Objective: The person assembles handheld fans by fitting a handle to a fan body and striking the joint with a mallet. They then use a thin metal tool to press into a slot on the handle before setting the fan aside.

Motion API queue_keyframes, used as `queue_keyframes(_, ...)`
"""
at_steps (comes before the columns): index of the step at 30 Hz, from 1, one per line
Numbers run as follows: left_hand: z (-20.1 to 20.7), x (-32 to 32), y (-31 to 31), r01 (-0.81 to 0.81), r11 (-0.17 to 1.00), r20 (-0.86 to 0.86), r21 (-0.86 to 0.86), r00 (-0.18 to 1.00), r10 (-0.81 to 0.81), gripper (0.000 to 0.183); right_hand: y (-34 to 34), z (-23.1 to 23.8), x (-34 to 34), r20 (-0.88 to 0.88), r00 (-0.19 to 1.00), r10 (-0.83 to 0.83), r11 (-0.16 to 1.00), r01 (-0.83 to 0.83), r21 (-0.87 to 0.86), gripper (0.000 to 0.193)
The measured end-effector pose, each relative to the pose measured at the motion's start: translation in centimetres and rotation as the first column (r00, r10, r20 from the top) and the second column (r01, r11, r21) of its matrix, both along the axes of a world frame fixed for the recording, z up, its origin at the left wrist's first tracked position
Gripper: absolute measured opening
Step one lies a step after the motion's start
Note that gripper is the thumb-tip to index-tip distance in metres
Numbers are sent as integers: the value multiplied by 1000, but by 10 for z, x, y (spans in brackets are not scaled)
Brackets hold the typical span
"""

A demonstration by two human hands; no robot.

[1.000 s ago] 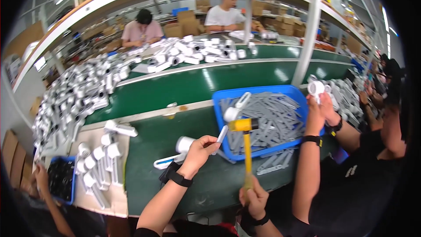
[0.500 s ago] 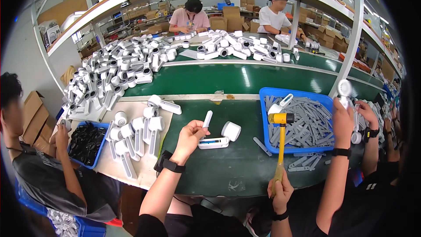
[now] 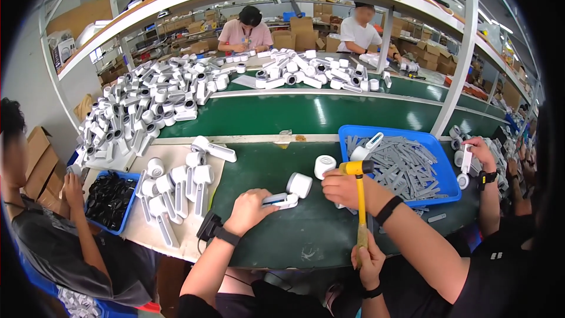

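Observation:
My left hand (image 3: 248,211) is closed on the handle of a white handheld device (image 3: 300,185) with a thick round head, lying on the green table. A slot runs along its handle; whether a strip sits in it is hidden. My right hand (image 3: 368,257), near the table's front edge, grips a hammer (image 3: 361,215) with a yellow handle and a yellow-and-black head pointing up. Behind the hammer, a co-worker's hand (image 3: 346,190) reaches in from the right, at a second white device (image 3: 324,166); its handle is mostly covered.
A blue tray (image 3: 452,191) of grey strips stands at the right, one white device lying in it. Several white devices (image 3: 203,174) cover the pale board at the left, beside a blue bin (image 3: 130,200) of black parts. Across the belt, devices are heaped (image 3: 153,91). People work around.
My left hand has come down from holding up a pale strip to the device's handle. The co-worker's hand has swung left, bringing a white device to the table. The hammer has shifted slightly left.

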State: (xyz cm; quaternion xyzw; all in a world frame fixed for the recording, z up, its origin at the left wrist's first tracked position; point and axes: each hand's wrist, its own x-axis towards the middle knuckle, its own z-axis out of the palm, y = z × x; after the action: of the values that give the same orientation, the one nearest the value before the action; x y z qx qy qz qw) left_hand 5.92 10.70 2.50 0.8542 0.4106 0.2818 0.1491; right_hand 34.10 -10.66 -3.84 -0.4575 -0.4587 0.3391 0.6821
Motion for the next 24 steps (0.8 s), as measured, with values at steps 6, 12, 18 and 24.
queue_keyframes(6, 6, -29, -39, -25, 998, -4, -61, 1000, 25, 29, -6, 2, -10, -43, 998, 42, 999, -43, -15, 51)
queue_keyframes(12, -13, -69, -33, 99, 705, 185, -703, 982, 46, 37, -7, 5, -27, -32, 995, 90, 995, -91, -28, 52)
queue_keyframes(18, -9, -56, -61, -178, 902, 161, -394, 953, 258, 59, -8, 4, -47, -84, 978, 190, 980, -194, -38, 53)
queue_keyframes(24, -16, -27, -77, -297, 954, 10, 43, 955, 297, 54, -8, 1, -59, -81, 971, 223, 971, -229, -75, 51)
